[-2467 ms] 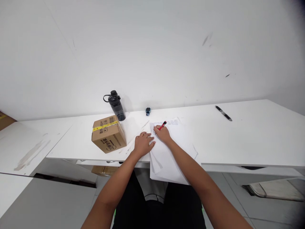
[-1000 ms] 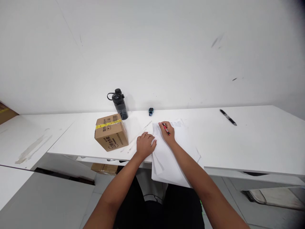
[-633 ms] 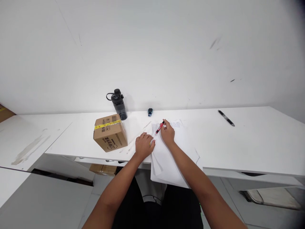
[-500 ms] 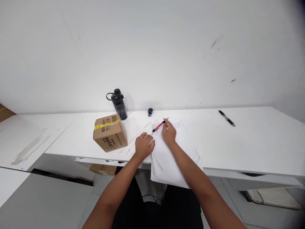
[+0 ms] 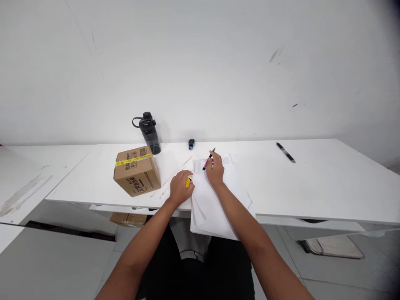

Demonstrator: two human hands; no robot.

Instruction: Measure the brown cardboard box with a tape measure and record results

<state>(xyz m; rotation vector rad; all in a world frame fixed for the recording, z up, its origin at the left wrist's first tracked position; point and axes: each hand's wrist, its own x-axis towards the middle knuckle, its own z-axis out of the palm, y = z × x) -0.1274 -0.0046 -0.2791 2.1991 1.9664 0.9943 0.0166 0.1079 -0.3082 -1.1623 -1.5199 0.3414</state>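
Observation:
My left hand (image 5: 180, 187) is closed around a small yellow object (image 5: 188, 182) with a dark end; most of it is hidden, so its kind is unclear. The hand rests on the table by the left edge of some loose white paper sheets (image 5: 206, 208). A red and black pen (image 5: 205, 165) is held in the fingers of my right hand (image 5: 215, 170), above the top part of the sheets. The pen slants, its dark end pointing up and away, its middle covered by fingers. Faint grey print shows on the paper near it.
A taped cardboard box (image 5: 137, 173) stands to the left on the white table (image 5: 312, 187). Behind it is a dark water bottle (image 5: 150, 135). A small watch (image 5: 191, 144) lies near the wall, and a black and silver pen (image 5: 285, 152) lies at the right.
My right hand has turned the pen steeper, its fingers covering more of it. More of the yellow object shows in my left hand. The whole view has shifted slightly.

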